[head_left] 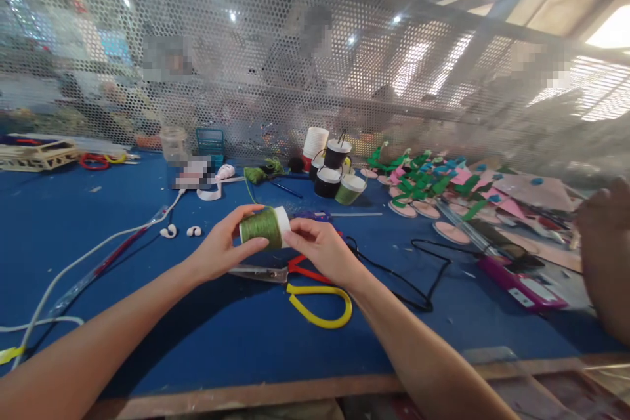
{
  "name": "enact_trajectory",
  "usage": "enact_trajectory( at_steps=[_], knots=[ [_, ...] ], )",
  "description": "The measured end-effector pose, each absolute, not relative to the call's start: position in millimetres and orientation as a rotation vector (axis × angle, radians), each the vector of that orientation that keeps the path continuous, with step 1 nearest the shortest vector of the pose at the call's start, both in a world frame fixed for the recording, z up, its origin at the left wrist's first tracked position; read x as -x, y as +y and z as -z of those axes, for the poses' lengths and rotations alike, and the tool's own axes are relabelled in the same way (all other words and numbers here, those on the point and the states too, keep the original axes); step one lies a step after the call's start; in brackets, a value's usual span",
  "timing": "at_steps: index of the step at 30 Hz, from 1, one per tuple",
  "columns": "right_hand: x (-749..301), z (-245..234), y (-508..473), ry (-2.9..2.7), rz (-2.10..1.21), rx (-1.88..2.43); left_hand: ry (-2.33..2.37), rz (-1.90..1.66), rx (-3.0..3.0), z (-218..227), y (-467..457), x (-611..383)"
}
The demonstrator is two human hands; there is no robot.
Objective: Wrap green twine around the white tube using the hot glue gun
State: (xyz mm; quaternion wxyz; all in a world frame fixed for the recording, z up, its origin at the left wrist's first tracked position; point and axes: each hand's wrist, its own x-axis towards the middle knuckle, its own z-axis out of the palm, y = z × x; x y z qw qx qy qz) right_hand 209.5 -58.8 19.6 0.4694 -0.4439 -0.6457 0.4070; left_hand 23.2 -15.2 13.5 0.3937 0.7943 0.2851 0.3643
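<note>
Both my hands hold a small cup wrapped in green yarn (260, 228) tilted on its side above the blue table. My left hand (224, 246) curls round the yarn-covered wall, thumb across the front. At the white rim on the right, the fingers of my right hand (319, 246) grip the cup; some fingertips are hidden. A green strand runs from the cup up to a ball of green yarn (254, 175) lying behind it. Below the cup lies a pair of scissors (263, 273) with a red and a yellow handle, partly behind my right hand.
Stacked little buckets (328, 182) stand behind my hands. Several green-leaved craft pieces (418, 177) crowd the right side. A black cord (394, 272) and a magenta device (522, 283) lie nearer. Another person's hand (608, 256) is at the right edge. A perforated screen (236, 65) closes off the back.
</note>
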Motion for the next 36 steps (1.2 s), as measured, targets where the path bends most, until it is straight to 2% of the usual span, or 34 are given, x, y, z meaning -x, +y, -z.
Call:
enact_trajectory(
  at_steps=[5,11,16,21,24,29,36],
  knots=[
    [-208.0,-18.7,-59.0,-1.488,-0.95,1.169,0.749,-0.931,-2.067,-10.9,-15.4,-25.0],
    [-214.2,-15.8,-58.3,-1.567,-0.605,1.372,0.802,-0.93,-2.123,-8.3,-13.5,-24.6],
    [-218.2,-16.9,-57.6,-1.574,-0.603,1.356,0.821,-0.939,-2.133,-9.6,-13.4,-23.8],
    [-220.9,-20.5,-59.2,-1.646,-0.526,1.549,0.8,-0.965,-2.267,-6.8,-11.7,-21.9],
    [-220.2,-19.3,-57.2,-1.615,-0.631,1.469,0.769,-0.951,-2.37,-7.1,-12.7,-21.3],
    [-210.5,-15.4,-56.5,-1.409,-1.062,1.21,0.697,-0.885,-2.52,-9.1,-16.3,-21.4],
    [-202.7,-13.7,-62.0,-1.398,-1.072,1.214,0.671,-0.757,-2.629,-6.3,-16.5,-21.2]
  ],
)
